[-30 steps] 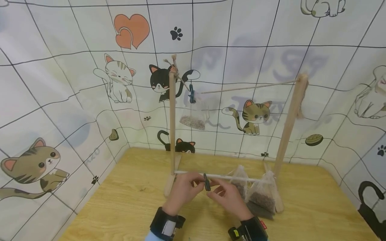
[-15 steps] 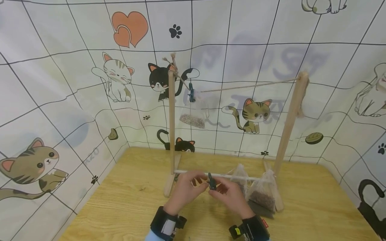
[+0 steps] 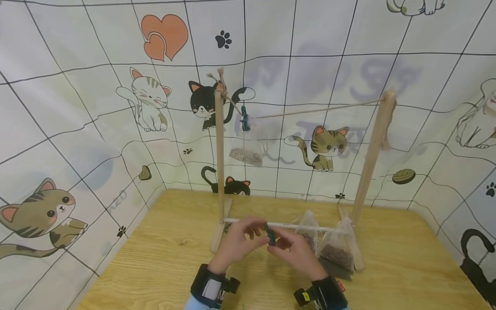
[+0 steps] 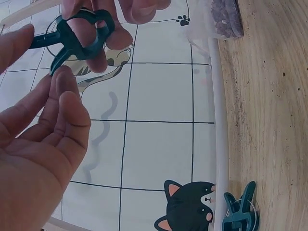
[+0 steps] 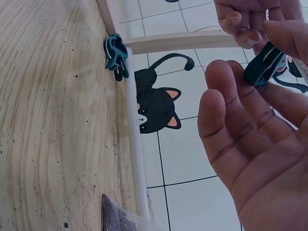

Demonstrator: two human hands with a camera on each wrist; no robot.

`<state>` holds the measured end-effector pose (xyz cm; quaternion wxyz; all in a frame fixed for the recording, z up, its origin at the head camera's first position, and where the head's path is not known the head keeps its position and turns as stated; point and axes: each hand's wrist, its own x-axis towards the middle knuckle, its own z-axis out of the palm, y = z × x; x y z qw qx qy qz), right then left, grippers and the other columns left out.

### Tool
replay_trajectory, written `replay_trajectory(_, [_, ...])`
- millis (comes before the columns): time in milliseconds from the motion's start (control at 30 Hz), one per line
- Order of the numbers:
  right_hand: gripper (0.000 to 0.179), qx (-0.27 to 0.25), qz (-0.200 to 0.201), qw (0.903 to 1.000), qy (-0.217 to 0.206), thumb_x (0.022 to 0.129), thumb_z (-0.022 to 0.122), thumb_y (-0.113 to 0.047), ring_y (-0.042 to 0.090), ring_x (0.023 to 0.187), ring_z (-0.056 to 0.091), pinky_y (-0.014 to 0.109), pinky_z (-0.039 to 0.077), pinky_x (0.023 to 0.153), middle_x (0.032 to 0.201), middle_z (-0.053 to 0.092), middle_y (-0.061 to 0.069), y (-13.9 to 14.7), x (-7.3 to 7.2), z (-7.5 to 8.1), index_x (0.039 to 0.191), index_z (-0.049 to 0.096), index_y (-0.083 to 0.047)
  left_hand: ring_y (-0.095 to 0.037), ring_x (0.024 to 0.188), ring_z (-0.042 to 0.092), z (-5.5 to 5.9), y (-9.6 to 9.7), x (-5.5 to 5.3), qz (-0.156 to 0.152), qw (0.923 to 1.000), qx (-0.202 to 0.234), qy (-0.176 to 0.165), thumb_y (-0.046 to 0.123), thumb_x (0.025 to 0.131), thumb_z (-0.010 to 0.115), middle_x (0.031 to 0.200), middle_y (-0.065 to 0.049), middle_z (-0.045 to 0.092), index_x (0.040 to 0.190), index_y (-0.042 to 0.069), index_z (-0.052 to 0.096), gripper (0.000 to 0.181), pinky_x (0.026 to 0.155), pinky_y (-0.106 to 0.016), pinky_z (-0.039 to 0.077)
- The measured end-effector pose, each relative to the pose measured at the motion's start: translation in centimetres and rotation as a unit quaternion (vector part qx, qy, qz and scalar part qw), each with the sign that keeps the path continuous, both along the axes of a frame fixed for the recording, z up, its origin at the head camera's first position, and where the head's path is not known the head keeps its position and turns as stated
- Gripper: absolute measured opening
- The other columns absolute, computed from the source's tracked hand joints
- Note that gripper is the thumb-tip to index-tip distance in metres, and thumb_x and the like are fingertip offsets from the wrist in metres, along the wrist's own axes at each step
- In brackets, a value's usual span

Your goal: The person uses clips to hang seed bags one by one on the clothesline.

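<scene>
Between my two hands is a dark green plastic clothespin [image 3: 270,235]. My left hand [image 3: 241,243] pinches its handle end between thumb and fingertips, as the left wrist view shows. At the other end of the clothespin [image 4: 86,38], the fingers of my right hand [image 3: 300,255] grip its rounded mouth. A second green clothespin [image 3: 244,119] hangs on the string of a wooden frame, holding a sheer bag [image 3: 246,156] of pale grains. Two sheer bags of darker contents, one behind [image 3: 308,228] and one in front [image 3: 338,254], stand by my right hand.
The wooden frame has a left post [image 3: 220,159], a right post [image 3: 373,159] and a sagging string [image 3: 317,111]. A white bar [image 4: 219,120] runs low between the posts. Another green clothespin [image 5: 116,55] lies by the bar's left end. A cat-print cloth [image 3: 271,34] surrounds the wooden table [image 3: 147,267].
Both hands have shifted slightly to the right with the clothespin, which has turned to a more slanted angle. The hanging bag and the standing bags stay in place.
</scene>
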<state>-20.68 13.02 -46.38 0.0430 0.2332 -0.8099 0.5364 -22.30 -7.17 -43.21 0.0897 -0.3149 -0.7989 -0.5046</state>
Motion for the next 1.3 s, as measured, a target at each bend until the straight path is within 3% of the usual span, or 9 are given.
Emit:
replay_trajectory(200, [0.051,0.0,0.01,0.9998,0.014,0.083,0.066,-0.035,0.013,0.075,0.062,0.031,0.051,0.069,0.106,0.065,0.002,-0.2,-0.2,0.1,0.131,0.053,-0.024,-0.012,0.085,0.056,0.1,-0.2,0.0,0.012,0.9984,-0.033,0.044,0.022,0.085,0.062,0.098,0.003,0.06,0.114,0.012,0.056,0.031,0.068,-0.024,0.048])
replay_trajectory(400, [0.046,0.012,-0.009,0.9999,-0.003,0.084,0.065,-0.036,0.013,0.081,0.062,0.03,0.051,0.072,0.105,0.064,0.005,0.5,-0.8,-0.3,0.127,0.056,-0.021,-0.011,0.082,0.056,0.5,-0.5,0.1,0.05,0.9957,-0.018,0.076,0.018,0.086,0.061,0.092,0.004,0.061,0.109,0.013,0.059,0.024,0.065,-0.023,0.046])
replay_trajectory(667, [0.04,0.028,-0.109,0.993,-0.038,0.086,0.064,-0.032,0.014,0.09,0.06,0.029,0.048,0.078,0.108,0.063,0.003,3.5,-1.6,-0.4,0.12,0.06,-0.013,-0.007,0.071,0.057,0.6,-0.7,0.1,0.103,0.9907,0.034,0.082,0.02,0.079,0.067,0.083,0.01,0.064,0.09,0.019,0.065,0.011,0.061,-0.026,0.047])
replay_trajectory(867, [0.032,0.075,-0.197,0.9769,0.031,0.086,0.064,-0.023,0.017,0.085,0.062,0.029,0.05,0.073,0.108,0.066,0.007,5.9,-2.7,-1.2,0.116,0.063,-0.01,-0.005,0.062,0.052,0.5,-1.0,0.0,0.116,0.9884,0.064,0.074,0.016,0.076,0.07,0.076,0.011,0.064,0.082,0.019,0.066,0.007,0.052,-0.023,0.044])
replay_trajectory(1000, [0.034,0.085,-0.237,0.9672,0.037,0.087,0.062,-0.02,0.019,0.083,0.061,0.028,0.05,0.066,0.111,0.064,0.012,7.0,-3.6,-1.8,0.118,0.06,-0.006,-0.006,0.061,0.054,0.3,-1.1,-0.1,0.114,0.9889,0.067,0.068,0.012,0.075,0.071,0.075,0.01,0.064,0.08,0.018,0.066,0.009,0.052,-0.024,0.045])
replay_trajectory(1133, [0.044,0.098,-0.251,0.9629,-0.016,0.09,0.058,-0.026,0.02,0.08,0.062,0.028,0.048,0.061,0.109,0.065,0.015,7.7,-4.3,-1.9,0.127,0.052,-0.003,-0.01,0.062,0.057,0.4,-0.9,0.0,0.118,0.9886,0.072,0.059,0.01,0.074,0.071,0.076,0.006,0.065,0.08,0.015,0.067,0.009,0.054,-0.025,0.048])
replay_trajectory(1300, [0.063,0.107,-0.227,0.961,-0.117,0.092,0.053,-0.036,0.016,0.067,0.062,0.03,0.047,0.064,0.086,0.07,0.009,8.7,-4.7,-1.7,0.139,0.035,0.001,-0.016,0.064,0.06,2.0,-0.3,1.0,0.129,0.9887,0.064,0.042,0.004,0.073,0.07,0.076,-0.003,0.066,0.08,0.008,0.066,0.009,0.059,-0.026,0.05])
